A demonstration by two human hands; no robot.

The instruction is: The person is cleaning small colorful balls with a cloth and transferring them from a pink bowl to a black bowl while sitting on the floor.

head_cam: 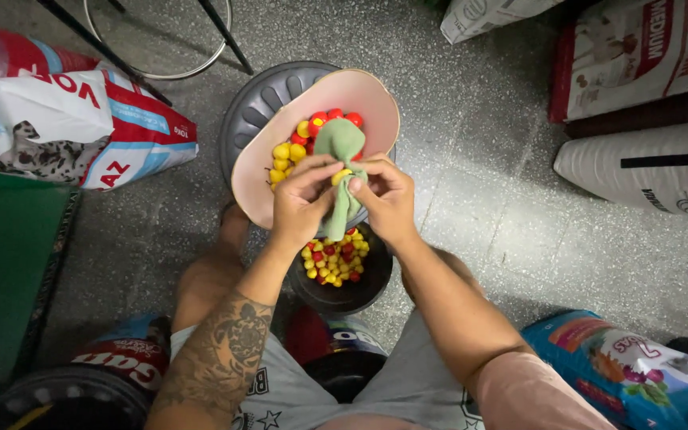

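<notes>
Hands: left hand [300,199] and right hand [388,199] both pinch green cloth [340,151] | over pink bowl [376,99] of red-yellow balls [292,151] | tip: grip cloth tight, stay above bowl

there is just one view. the camera sits on the person's head and looks almost straight down, close above both hands and the pink bowl [376,95]. the knees show at the bottom. the grey floor [487,199] fills the rest, with bags along the left, right and top edges.
</notes>
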